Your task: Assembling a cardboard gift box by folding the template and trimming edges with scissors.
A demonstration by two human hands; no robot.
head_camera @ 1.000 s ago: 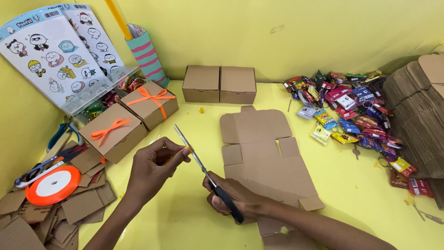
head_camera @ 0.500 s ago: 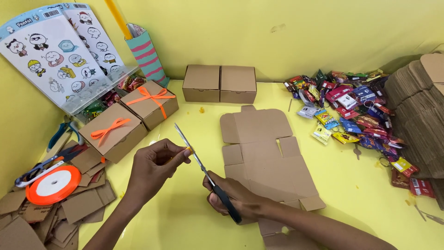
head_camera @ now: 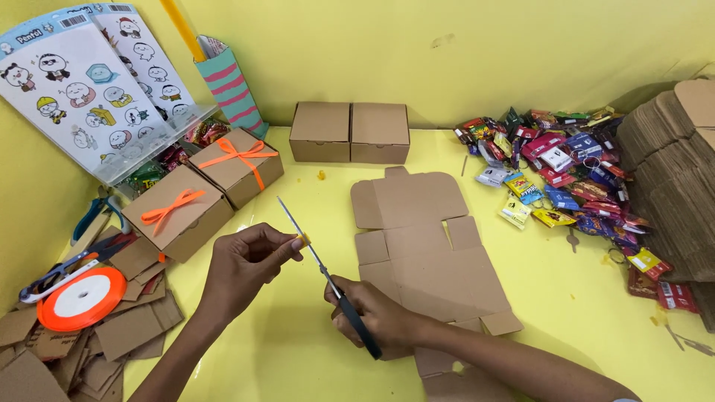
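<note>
The long scissors (head_camera: 328,275) show shiny metal blades and dark plastic handles above a glossy yellow tabletop (head_camera: 283,350), beside a matt brown flat cardboard blank (head_camera: 424,253).

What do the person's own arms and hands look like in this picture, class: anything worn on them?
Both forearms come in bare from the bottom edge, with no sleeves showing. The left hand and right hand wear no gloves, and no rings, watch or bracelet can be seen. The fingernails look short and unpainted, as far as the view shows. No markings are visible on either arm.

left hand (head_camera: 246,269): fingertips pinched, forearm reaching in from below | right hand (head_camera: 376,320): closed grip, forearm lying low
</note>
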